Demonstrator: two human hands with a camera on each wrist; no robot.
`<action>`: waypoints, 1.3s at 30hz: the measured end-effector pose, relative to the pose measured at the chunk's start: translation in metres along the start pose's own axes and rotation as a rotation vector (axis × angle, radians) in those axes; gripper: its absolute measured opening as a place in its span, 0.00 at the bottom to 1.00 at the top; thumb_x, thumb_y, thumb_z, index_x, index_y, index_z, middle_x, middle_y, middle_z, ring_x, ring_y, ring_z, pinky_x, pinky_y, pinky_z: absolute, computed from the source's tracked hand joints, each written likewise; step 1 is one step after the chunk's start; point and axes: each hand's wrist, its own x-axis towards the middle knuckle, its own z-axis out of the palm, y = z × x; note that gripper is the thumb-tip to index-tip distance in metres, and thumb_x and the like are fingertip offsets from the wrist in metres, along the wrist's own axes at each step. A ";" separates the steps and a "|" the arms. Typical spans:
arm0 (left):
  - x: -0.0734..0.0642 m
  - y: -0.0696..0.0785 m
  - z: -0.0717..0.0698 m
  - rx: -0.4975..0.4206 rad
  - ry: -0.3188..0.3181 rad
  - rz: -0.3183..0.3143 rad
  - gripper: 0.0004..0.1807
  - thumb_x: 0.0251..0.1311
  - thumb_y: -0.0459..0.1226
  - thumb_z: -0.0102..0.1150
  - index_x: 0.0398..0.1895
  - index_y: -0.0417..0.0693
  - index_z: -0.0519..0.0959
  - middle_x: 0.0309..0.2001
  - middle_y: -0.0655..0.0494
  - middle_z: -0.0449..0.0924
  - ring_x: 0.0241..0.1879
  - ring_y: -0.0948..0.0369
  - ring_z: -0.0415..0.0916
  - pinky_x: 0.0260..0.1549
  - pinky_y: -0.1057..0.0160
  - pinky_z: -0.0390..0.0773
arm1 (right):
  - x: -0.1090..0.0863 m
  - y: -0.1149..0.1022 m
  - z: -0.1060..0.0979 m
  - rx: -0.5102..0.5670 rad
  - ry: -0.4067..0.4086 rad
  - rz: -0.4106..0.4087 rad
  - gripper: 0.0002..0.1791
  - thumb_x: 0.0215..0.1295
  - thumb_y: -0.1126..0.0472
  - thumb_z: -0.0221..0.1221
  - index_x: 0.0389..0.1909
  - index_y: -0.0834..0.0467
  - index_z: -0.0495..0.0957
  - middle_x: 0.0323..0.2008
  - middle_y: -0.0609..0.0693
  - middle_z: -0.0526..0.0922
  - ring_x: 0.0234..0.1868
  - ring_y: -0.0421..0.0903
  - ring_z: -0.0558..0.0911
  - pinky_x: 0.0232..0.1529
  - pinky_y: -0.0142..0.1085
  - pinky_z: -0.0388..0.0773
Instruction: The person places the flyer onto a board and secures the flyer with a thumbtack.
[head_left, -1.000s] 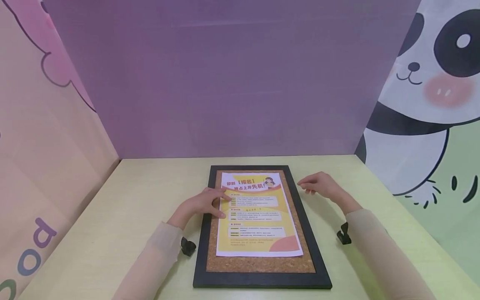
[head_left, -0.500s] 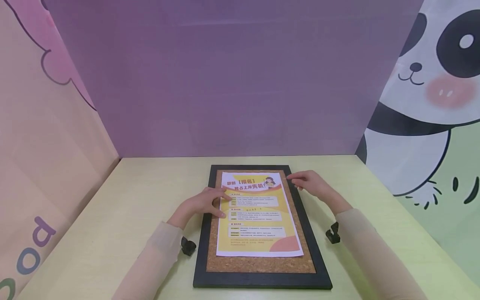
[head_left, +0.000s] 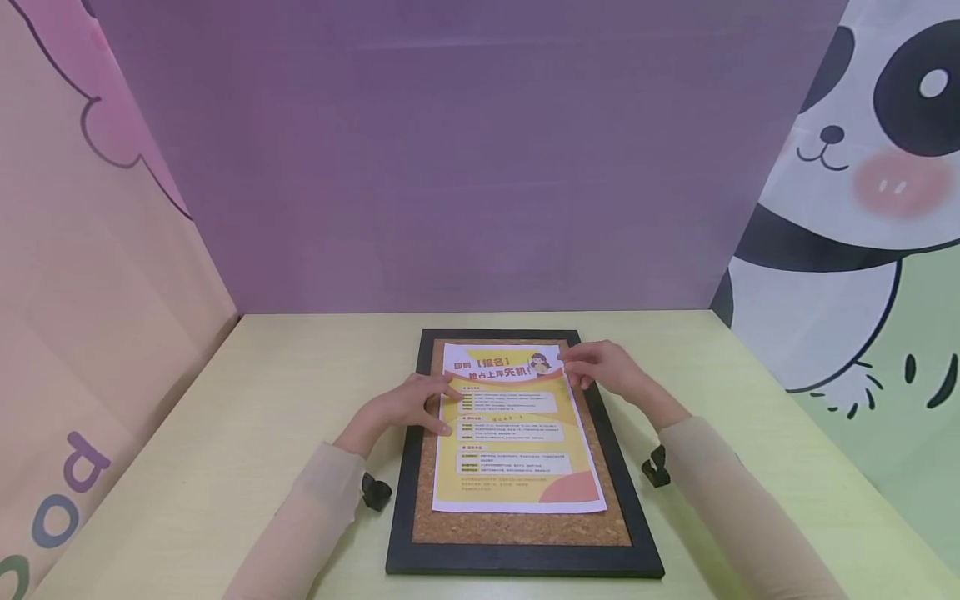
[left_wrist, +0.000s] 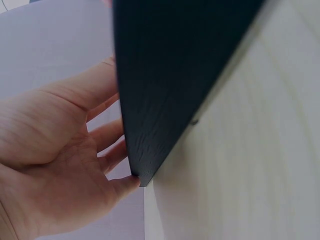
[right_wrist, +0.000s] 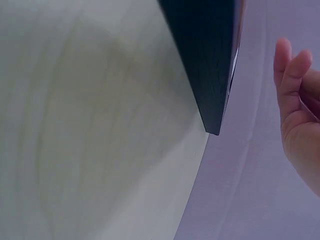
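A yellow and white printed poster point(head_left: 517, 442) lies on a cork board point(head_left: 525, 529) with a black frame point(head_left: 525, 560). My left hand point(head_left: 408, 406) reaches over the board's left side, its thumb and fingers spread apart and resting on the poster. In the left wrist view, that hand point(left_wrist: 65, 135) lies along the frame's edge. At the poster's top right corner is my right hand point(head_left: 603, 367), thumb and forefinger brought close together. Whether a small thing sits between those fingertips is not visible. The right wrist view shows only part of this hand point(right_wrist: 300, 105), beyond the frame.
The board lies on a pale wooden table point(head_left: 300, 375). Behind it stands a purple wall panel point(head_left: 480, 167). Patterned walls flank both sides, with a panda picture point(head_left: 847, 192) on the right. Black wrist devices point(head_left: 377, 493) sit at both cuffs.
My right hand has moved left from beside the board, over its frame, to the poster's top right corner. The left hand and the poster have stayed in place.
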 end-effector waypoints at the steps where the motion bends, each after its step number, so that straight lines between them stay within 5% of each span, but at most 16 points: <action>1: 0.000 0.000 0.000 0.002 0.000 0.001 0.32 0.48 0.40 0.76 0.59 0.48 0.78 0.74 0.49 0.58 0.57 0.53 0.57 0.48 0.58 0.64 | 0.000 -0.001 0.001 0.023 0.000 0.000 0.15 0.68 0.66 0.59 0.52 0.70 0.76 0.32 0.61 0.84 0.27 0.48 0.80 0.34 0.42 0.79; 8: 0.000 -0.001 0.001 0.000 0.002 0.005 0.32 0.48 0.41 0.76 0.59 0.48 0.79 0.74 0.49 0.58 0.58 0.52 0.57 0.48 0.57 0.64 | 0.002 -0.006 0.005 0.009 0.042 -0.029 0.07 0.63 0.66 0.64 0.38 0.65 0.77 0.32 0.62 0.84 0.27 0.50 0.81 0.33 0.47 0.80; 20: -0.001 -0.001 0.000 -0.025 0.002 -0.005 0.32 0.48 0.40 0.76 0.60 0.48 0.78 0.74 0.48 0.56 0.63 0.51 0.55 0.54 0.53 0.63 | 0.007 -0.016 0.007 -0.087 -0.023 -0.103 0.12 0.71 0.64 0.56 0.45 0.70 0.82 0.35 0.61 0.84 0.34 0.52 0.80 0.41 0.51 0.78; 31: 0.000 0.000 0.000 -0.037 -0.006 -0.010 0.32 0.49 0.40 0.76 0.60 0.48 0.78 0.75 0.48 0.55 0.65 0.50 0.54 0.57 0.51 0.62 | 0.012 -0.027 0.012 -0.121 0.008 0.002 0.12 0.69 0.63 0.59 0.46 0.66 0.84 0.42 0.58 0.85 0.36 0.47 0.78 0.34 0.39 0.73; 39: 0.001 -0.001 0.000 -0.034 -0.007 0.003 0.32 0.49 0.40 0.75 0.60 0.47 0.78 0.74 0.48 0.55 0.64 0.50 0.54 0.56 0.51 0.63 | 0.012 -0.034 0.011 -0.023 0.004 0.058 0.16 0.69 0.58 0.59 0.48 0.66 0.83 0.44 0.57 0.85 0.44 0.50 0.79 0.49 0.44 0.69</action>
